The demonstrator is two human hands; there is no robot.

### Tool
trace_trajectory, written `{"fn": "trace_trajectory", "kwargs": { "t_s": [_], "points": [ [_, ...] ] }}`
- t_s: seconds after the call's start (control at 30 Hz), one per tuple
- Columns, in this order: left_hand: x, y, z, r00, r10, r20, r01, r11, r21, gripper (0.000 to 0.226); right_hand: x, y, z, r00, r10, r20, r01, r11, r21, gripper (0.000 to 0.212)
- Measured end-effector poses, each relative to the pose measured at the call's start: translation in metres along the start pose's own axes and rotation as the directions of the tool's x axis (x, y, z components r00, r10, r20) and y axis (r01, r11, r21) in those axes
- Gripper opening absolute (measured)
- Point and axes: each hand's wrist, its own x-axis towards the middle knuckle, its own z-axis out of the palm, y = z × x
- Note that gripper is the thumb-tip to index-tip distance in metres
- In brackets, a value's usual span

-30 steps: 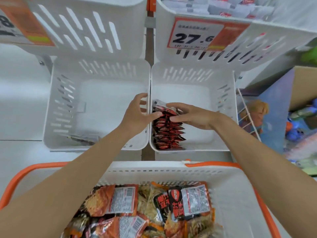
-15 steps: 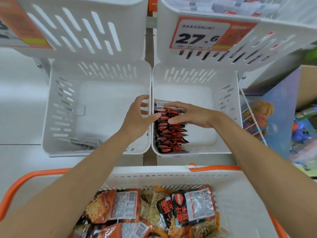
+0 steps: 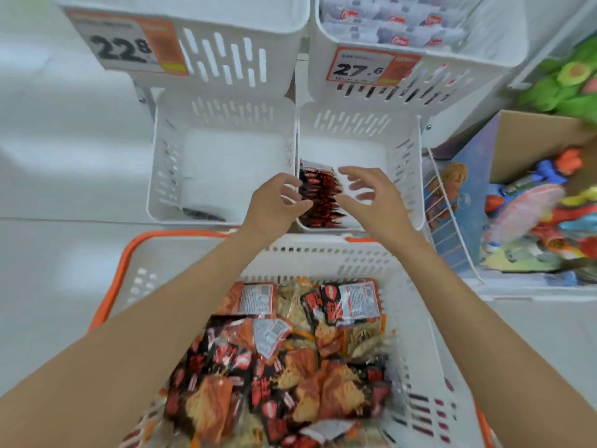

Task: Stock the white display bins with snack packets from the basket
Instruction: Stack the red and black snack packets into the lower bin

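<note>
Pale shop floor, with white bins stacked in two tiers and a basket set at their front. The left fingers are loosely curled and the right fingers spread and bent; neither set holds anything. The left hand sits over the shared wall between the two lower bins, the right hand over the lower right bin. Between them a row of packets stands on edge against that bin's left wall, running back from its front left corner. Whether the left thumb touches the row cannot be told. Most of that bin's floor is bare, and the basket holds a loose heap of packets, so the job looks barely begun. Risks, as judged: the row is propped on its left side only, and a brushing finger or forearm could tip it rightward across the bare floor. Slippery film packets lifted from the heap by the handful may slide out over the basket rim. The lower left bin adjoins closely, so a misdirected drop would mix stock.
</note>
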Motion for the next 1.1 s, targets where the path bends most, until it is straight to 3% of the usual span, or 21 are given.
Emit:
{"fn": "trace_trajectory", "kwargs": {
  "t_s": [0.07,0.13,0.23,0.33,0.47,0.63,0.7,0.77,0.87,0.93,1.03,1.1],
  "points": [
    [-0.038,0.003,-0.01,0.999,0.004,0.048,-0.002,0.999,-0.04,0.029,-0.045,-0.006,0.006,0.999,0.042,0.006,-0.042,0.999,0.03,0.032],
    [-0.074,-0.003,-0.023,0.997,-0.035,0.074,0.038,0.999,-0.037,0.029,-0.089,-0.004,0.017,0.985,0.137,0.101,-0.136,0.991,-0.015,0.029],
    [-0.12,-0.025,-0.046,0.99,-0.133,0.037,0.134,0.991,-0.004,0.029,-0.138,0.007,0.046,0.86,0.329,0.391,-0.254,0.939,-0.231,0.041],
    [-0.157,-0.047,-0.068,0.974,-0.218,-0.055,0.219,0.976,0.005,0.025,-0.157,0.014,0.09,0.738,0.386,0.553,-0.229,0.915,-0.334,0.063],
    [-0.192,-0.065,-0.088,0.949,-0.303,-0.086,0.3,0.953,-0.047,0.027,-0.166,0.028,0.15,0.684,0.378,0.624,-0.029,0.868,-0.495,0.084],
    [-0.204,-0.071,-0.099,0.947,-0.306,-0.094,0.302,0.952,-0.057,0.026,-0.171,0.03,0.158,0.784,0.17,0.597,0.331,0.7,-0.633,0.04],
    [-0.204,-0.074,-0.099,0.941,-0.326,-0.086,0.321,0.944,-0.073,0.026,-0.167,0.017,0.14,0.838,0.087,0.538,0.339,0.689,-0.64,0.018],
    [-0.205,-0.075,-0.094,0.937,-0.343,-0.067,0.335,0.937,-0.099,0.026,-0.157,0.004,0.121,0.904,0.053,0.425,0.27,0.698,-0.663,0.016],
    [-0.202,-0.071,-0.085,0.932,-0.351,-0.086,0.344,0.935,-0.087,0.028,-0.142,-0.014,0.099,0.98,0.132,0.149,-0.055,0.899,-0.434,0.024],
    [-0.199,-0.066,-0.081,0.921,-0.387,-0.048,0.379,0.918,-0.118,0.036,-0.138,-0.026,0.096,0.963,0.255,0.093,-0.238,0.958,-0.162,0.032],
    [-0.199,-0.054,-0.077,0.852,-0.483,0.205,0.521,0.738,-0.428,0.037,-0.144,-0.044,0.105,0.875,0.378,0.302,-0.433,0.891,0.138,0.032],
    [-0.197,-0.054,-0.084,0.854,-0.494,0.167,0.496,0.673,-0.548,0.032,-0.148,-0.05,0.112,0.808,0.371,0.459,-0.518,0.817,0.252,0.03]
  ]
}}
